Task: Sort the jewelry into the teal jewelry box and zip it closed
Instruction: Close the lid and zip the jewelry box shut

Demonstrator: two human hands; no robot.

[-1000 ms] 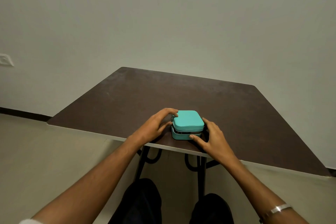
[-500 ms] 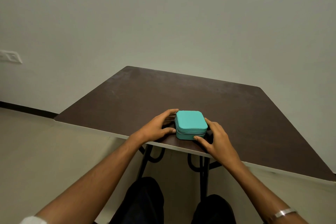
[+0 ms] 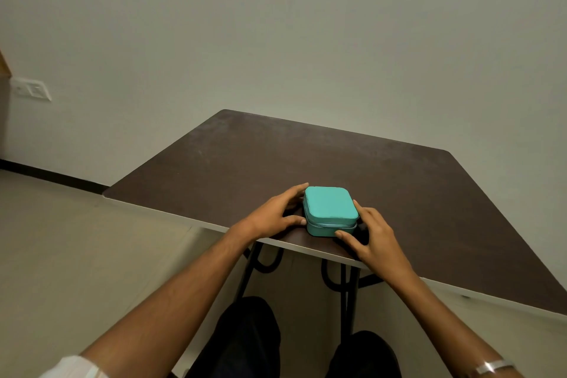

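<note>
The teal jewelry box (image 3: 330, 209) lies with its lid down on the dark brown table (image 3: 306, 156), close to the front edge. My left hand (image 3: 273, 218) rests against its left side, fingers fairly straight, with the thumb at the front-left corner. On the other side my right hand (image 3: 376, 236) touches the box, thumb tip at the front-right corner by the zip seam and fingers along the right wall. No loose jewelry shows on the table; the box's inside is hidden.
Black metal table legs (image 3: 346, 291) stand under the front edge, with my knees (image 3: 245, 341) below. A plain wall rises right behind the table, with a switch plate (image 3: 30, 89) at far left. A metal bangle (image 3: 494, 367) is on my right wrist.
The lid, slightly ajar a second ago, now sits flush on the base. Both hands have stayed at the box's sides; the view has shifted a little to the left.
</note>
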